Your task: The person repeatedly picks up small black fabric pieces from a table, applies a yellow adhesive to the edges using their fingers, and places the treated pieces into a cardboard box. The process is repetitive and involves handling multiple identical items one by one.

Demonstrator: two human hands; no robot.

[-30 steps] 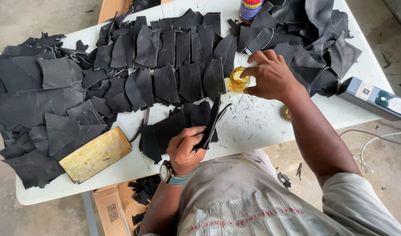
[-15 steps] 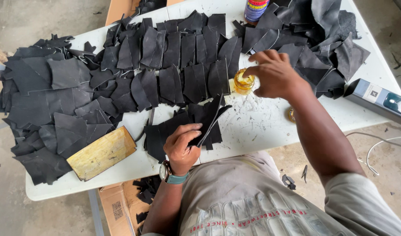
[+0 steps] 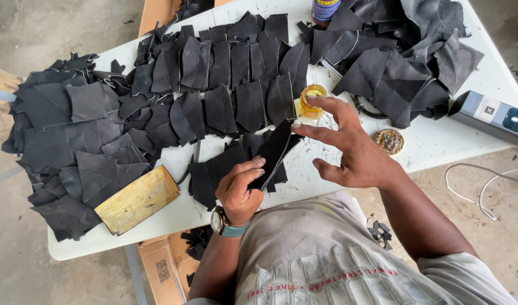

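My left hand (image 3: 239, 189) grips a black leather piece (image 3: 274, 152) and holds it tilted on edge above the white table (image 3: 440, 144). My right hand (image 3: 349, 149) hovers just right of that piece with fingers spread and nothing held, its fingertips close to the piece's upper edge. A small open jar of amber glue (image 3: 312, 100) stands just beyond the right hand. Rows of black leather pieces (image 3: 230, 85) overlap across the table behind both hands, and a short row (image 3: 216, 169) lies under the left hand.
A big heap of black leather scraps (image 3: 72, 141) fills the left side; another heap (image 3: 406, 51) lies at the back right. A yellowish wooden block (image 3: 135, 199), a round lid (image 3: 390, 141), a grey-blue box (image 3: 493, 116), a can (image 3: 325, 8) and a cardboard box (image 3: 163, 265) below.
My right hand has drawn back from the glue jar toward the held leather piece and opened its fingers. The left hand has kept hold of the piece and raised it slightly.
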